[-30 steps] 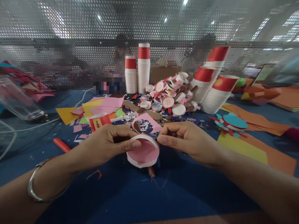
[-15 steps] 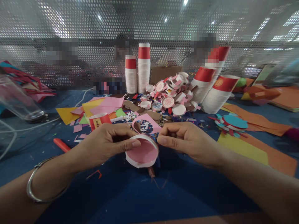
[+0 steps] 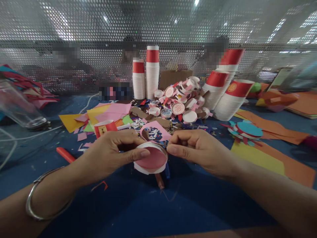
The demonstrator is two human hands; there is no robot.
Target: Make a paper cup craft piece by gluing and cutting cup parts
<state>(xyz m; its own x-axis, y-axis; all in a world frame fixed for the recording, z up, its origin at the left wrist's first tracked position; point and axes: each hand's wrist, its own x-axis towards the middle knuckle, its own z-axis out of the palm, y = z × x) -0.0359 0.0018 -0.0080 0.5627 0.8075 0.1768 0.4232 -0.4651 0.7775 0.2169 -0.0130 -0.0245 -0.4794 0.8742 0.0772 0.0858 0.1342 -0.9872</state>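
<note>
A cut-off paper cup bottom, white-rimmed with a pink paper disc inside, is held over the blue table between both hands. My left hand, with a metal bangle on the wrist, pinches its left rim with thumb and fingers. My right hand pinches the right rim, fingers curled. Under the cup piece something red and blue pokes out, possibly scissors handles. Just behind lies a pink paper sheet with a round hole.
Stacks of red-and-white paper cups stand at the back centre and lean at the right. A heap of finished cup bottoms lies between them. Coloured paper sheets, a red marker, a cut cup top and a perforated screen surround the spot.
The cup bottom has tilted flatter and risen slightly between my hands, so less of the pink inside shows. Both hands keep their grip in nearly the same place.
</note>
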